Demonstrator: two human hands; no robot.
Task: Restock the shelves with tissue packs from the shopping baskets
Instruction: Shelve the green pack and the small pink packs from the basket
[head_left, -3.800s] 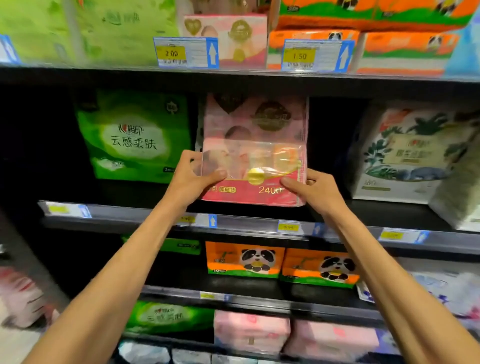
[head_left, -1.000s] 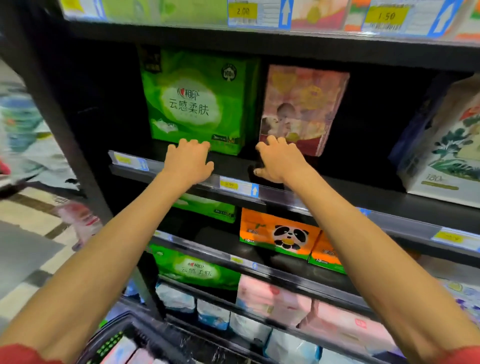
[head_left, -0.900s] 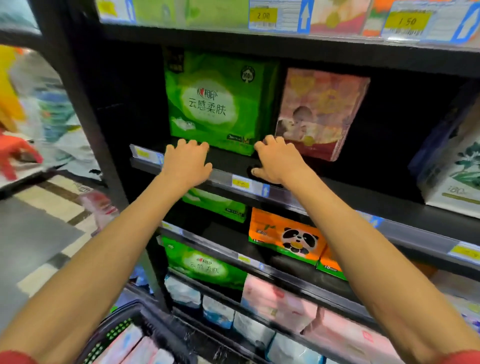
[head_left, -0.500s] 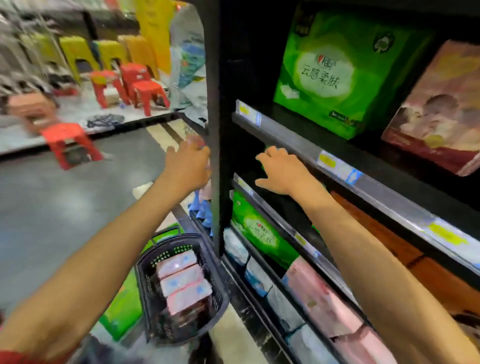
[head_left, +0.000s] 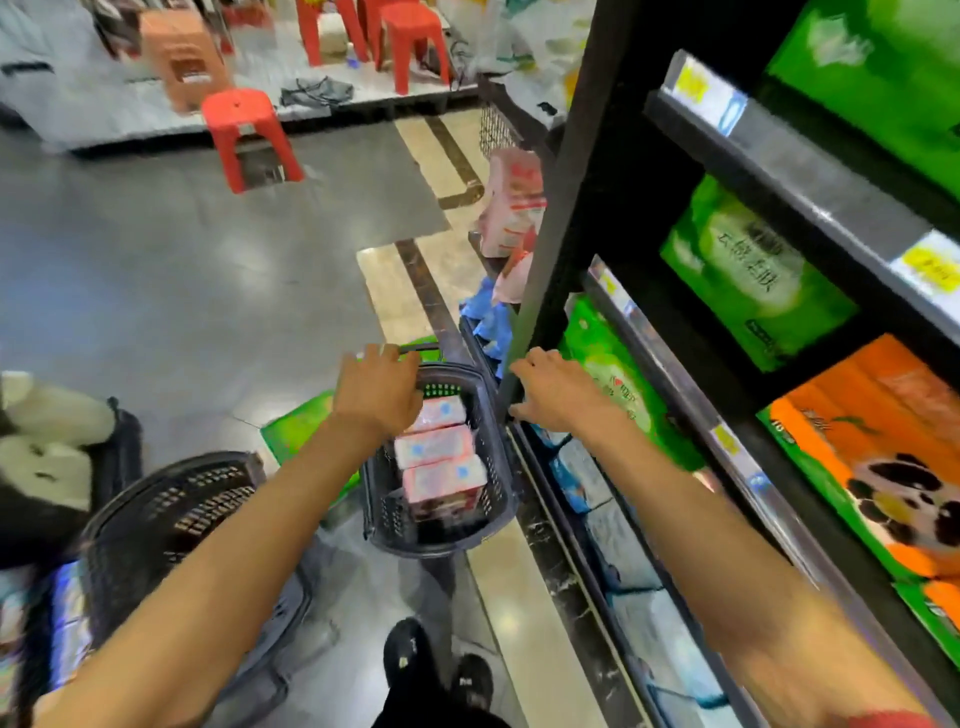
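Grey polished floor (head_left: 182, 291) is filling the left half of the view; black shelves (head_left: 810, 187) are running down the right side.

Baskets counted: two plainly.
- One dark shopping basket (head_left: 384, 499) is standing on the floor, just beside the foot of the shelves' black upright (head_left: 561, 208).
- Three pink tissue packs (head_left: 434, 447) are lying in it in a row from its far end to its near end, each touching the next.
- One second basket (head_left: 171, 514) is sitting toward the lower left corner of the view, well apart from the first. Contents too blurred to tell.

Hands: two, both bare.
- Left hand (head_left: 382, 392) is hovering over the far end of the shopping basket, covering part of the farthest pink pack. Fingers are loosely bent and nothing is showing in them. I cannot tell whether the fingertips are touching the handle.
- Right hand (head_left: 563, 397) is hanging in front of the upright's foot, fingers spread and relaxed, holding nothing.

On the shelves: three green packs (head_left: 753, 275), one on each of three levels, and one orange panda pack (head_left: 883, 457) at the right edge.

On the floor: one green flat pack (head_left: 298, 428) is lying just beside the shopping basket's left wall, and one pink bundle (head_left: 511, 208) is leaning beyond the upright. Three red stools (head_left: 239, 130) are standing at the far side. Two dark shoes (head_left: 410, 654) are showing at the bottom edge.
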